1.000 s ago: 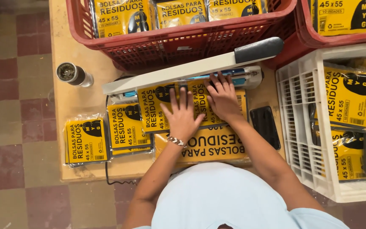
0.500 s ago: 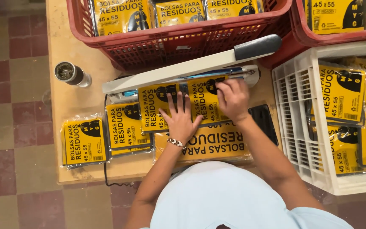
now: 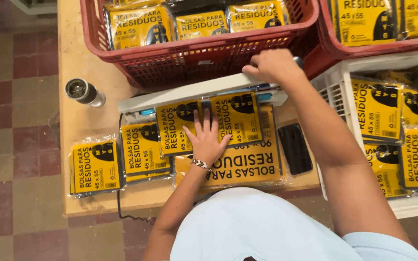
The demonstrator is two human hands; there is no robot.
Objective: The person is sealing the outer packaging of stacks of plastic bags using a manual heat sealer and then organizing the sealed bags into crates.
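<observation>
I read this as mid-cycle on a sealing run. Two small yellow packets [image 3: 209, 123] lie side by side with their top edges under the sealer arm [image 3: 189, 94], a long pale bar running from about 9 o'clock to 3 o'clock across the desk [image 3: 81, 58].

Left hand [image 3: 206, 140]: flat, fingers spread, palm pressing on the seam where the two packets meet. An open grip, holding by weight only, nothing enclosed. The packets extend to 12 o'clock from the palm, toward the bar.

Right hand [image 3: 274, 65]: closed over the dark handle end of the arm, at roughly 1 o'clock from the left hand. The arm looks lowered onto the packet tops; I cannot tell whether it is fully pressed home.

Done, as I judge it: a red crate [image 3: 204, 58] at 12 o'clock and a white crate [image 3: 335, 82] at 3 o'clock hold many similar packets. Three more lie on the desk at 9 o'clock, the outermost being a loose packet [image 3: 94, 166].

Left: the pair under the bar is not yet released, and beneath them sits a larger yellow pack [image 3: 247, 166], at 6 o'clock from the bar.

Also on the desk: a black phone [image 3: 294, 147] at 3 o'clock of the left hand, a small jar [image 3: 83, 92] at 10 o'clock.
</observation>
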